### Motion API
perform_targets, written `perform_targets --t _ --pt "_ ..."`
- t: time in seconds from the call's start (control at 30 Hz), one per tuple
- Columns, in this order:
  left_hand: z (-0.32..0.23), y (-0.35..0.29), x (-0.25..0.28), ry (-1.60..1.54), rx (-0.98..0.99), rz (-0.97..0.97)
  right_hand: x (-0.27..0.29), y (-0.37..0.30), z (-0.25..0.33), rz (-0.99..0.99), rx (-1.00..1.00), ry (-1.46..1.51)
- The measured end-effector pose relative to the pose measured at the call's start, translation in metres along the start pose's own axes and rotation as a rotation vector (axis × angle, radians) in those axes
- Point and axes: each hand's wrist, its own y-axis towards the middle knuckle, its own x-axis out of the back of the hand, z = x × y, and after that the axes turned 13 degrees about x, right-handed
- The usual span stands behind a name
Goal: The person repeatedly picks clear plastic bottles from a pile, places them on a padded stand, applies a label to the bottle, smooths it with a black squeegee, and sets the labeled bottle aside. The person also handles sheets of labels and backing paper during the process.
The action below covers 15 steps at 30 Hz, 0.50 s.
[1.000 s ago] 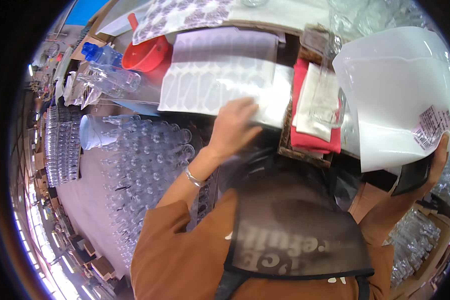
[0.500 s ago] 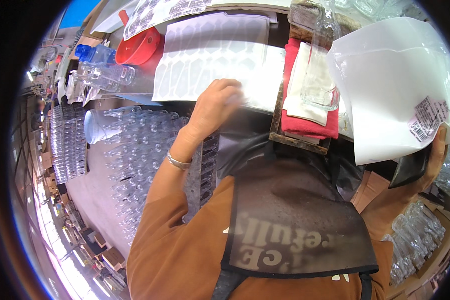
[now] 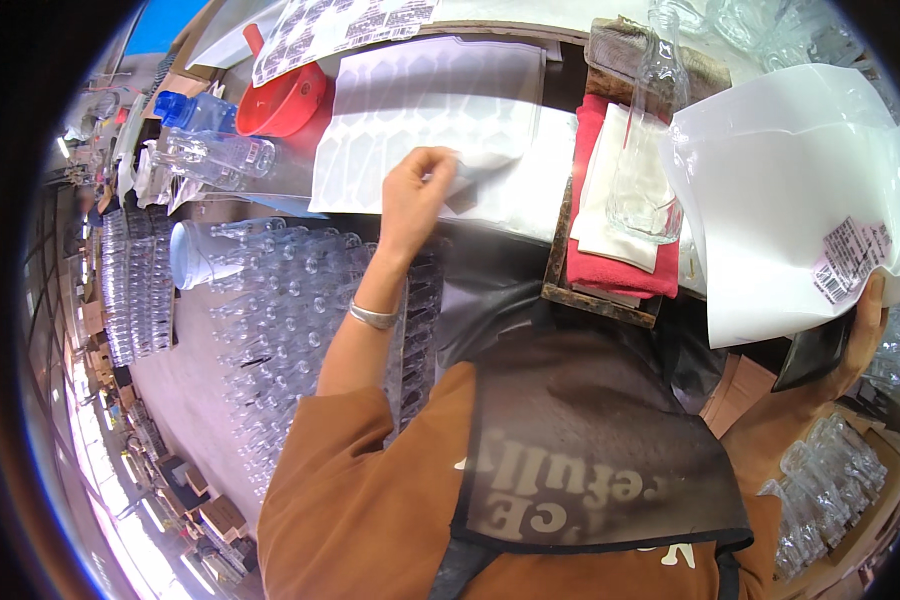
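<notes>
My left hand, with a silver bracelet at the wrist, pinches the blurred edge of a thin white piece lifted over the stack of white label sheets. Rows of pale, elongated outlines mark that stack. At the right, my right hand grips the lower edge of large, curled white sheets with a printed tag. A flat black thing lies against its fingers; its kind is unclear. Between the hands, a clear glass bottle lies on a folded white cloth over a red cloth.
A wooden tray holds the cloths. Left on the table are a red pan, a clear bottle and a blue-capped bottle. Many glass bottles stand below left; wrapped ones fill a carton at lower right.
My left hand has shifted slightly left, and a thin white piece now shows lifted at its fingertips. My right hand still holds the curled sheets, which sit slightly lower in view.
</notes>
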Motion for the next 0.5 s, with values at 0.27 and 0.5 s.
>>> perform_targets --t 0.27,0.5 --pt "-0.009 -0.026 -0.011 0.476 -0.365 0.018 -0.005 -0.004 0.000 0.015 -0.018 -0.013" --pt "-0.008 -0.023 -0.004 0.412 -0.290 0.086 -0.006 -0.006 0.000 0.020 -0.022 -0.009"
